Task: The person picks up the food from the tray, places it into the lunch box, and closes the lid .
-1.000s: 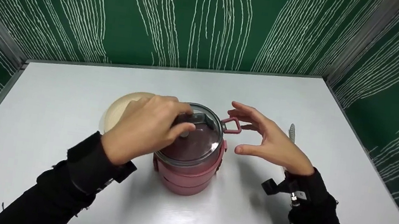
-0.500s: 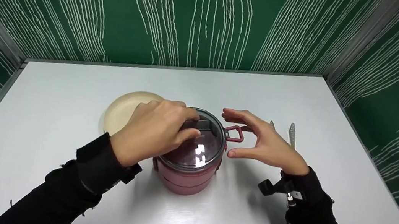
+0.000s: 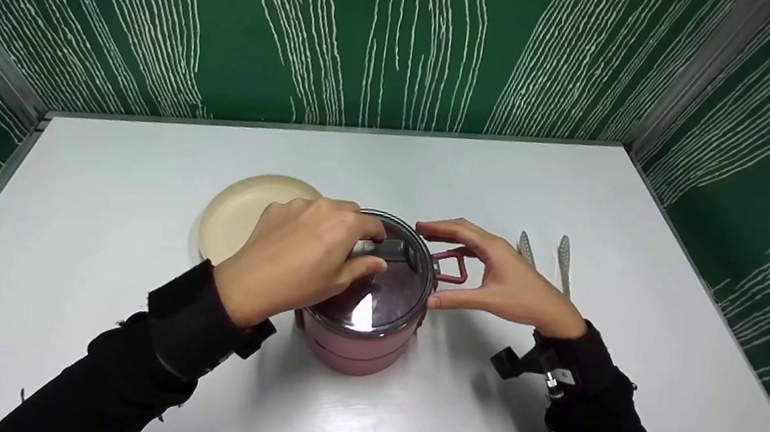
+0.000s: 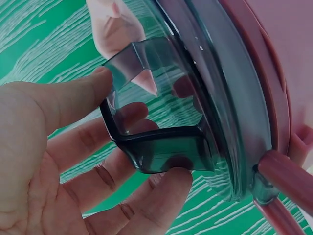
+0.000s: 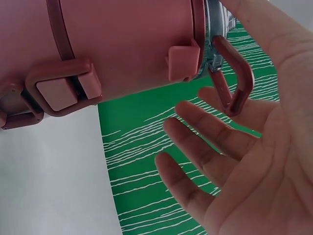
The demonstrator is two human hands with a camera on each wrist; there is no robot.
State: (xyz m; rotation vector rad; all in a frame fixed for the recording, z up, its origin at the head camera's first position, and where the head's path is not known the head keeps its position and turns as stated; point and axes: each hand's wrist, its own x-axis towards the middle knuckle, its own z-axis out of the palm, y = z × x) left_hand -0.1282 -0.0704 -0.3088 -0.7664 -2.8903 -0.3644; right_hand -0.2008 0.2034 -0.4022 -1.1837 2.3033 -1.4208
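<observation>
A pink stacked lunch box [image 3: 352, 362] stands upright on the table, with a clear grey lid [image 3: 381, 301] on top. My left hand [image 3: 306, 250] holds the lid's smoky handle [image 4: 168, 149], thumb on one side and fingers on the other. On the right, my right hand [image 3: 503, 280] is spread around the lid's pink clip [image 3: 464, 269], which sticks outward, unfastened. Its thumb and fingertips come up to the lid's rim; the right wrist view shows the fingers apart behind the clip. Lower down, another pink clip [image 5: 56, 93] sits against the box's side.
Behind my left hand lies a round cream plate [image 3: 233, 214], partly covered. Two patterned metal cutlery handles [image 3: 564, 258] show beyond my right hand. Green walls with white streaks [image 3: 437, 44] stand along the table's back and sides.
The lid has come down onto the lunch box, moving slightly toward me and right with my left hand. My right hand has moved left, closer to the rim.
</observation>
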